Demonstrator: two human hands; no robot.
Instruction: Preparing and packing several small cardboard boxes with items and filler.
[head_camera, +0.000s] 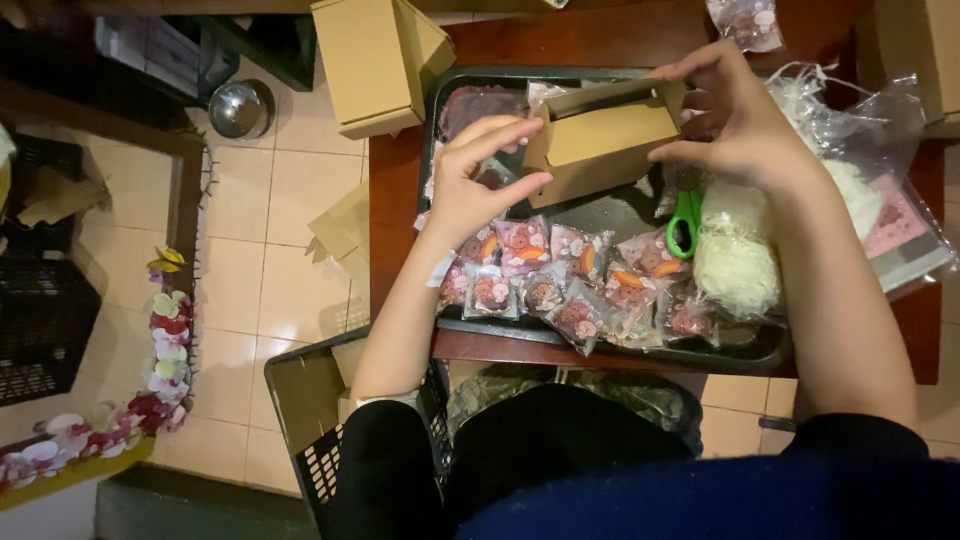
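Cardboard box (600, 140), small, tan, matte, rectangular with top flap up, held above the tray, both hands grasping it: left hand (478, 180) pinches the left end, right hand (735, 125) clamps the right end. Dark wood surface (395, 230) carries a black rectangular tray (600, 215). On the tray: glossy plastic cookie packets (560, 280) in rows, white shredded filler (735, 260), green scissors (684, 222).

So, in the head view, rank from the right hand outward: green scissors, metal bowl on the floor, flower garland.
From the right hand:
1. Green scissors, just below it on the tray.
2. Metal bowl, far left on the floor.
3. Flower garland, lower left, farthest.
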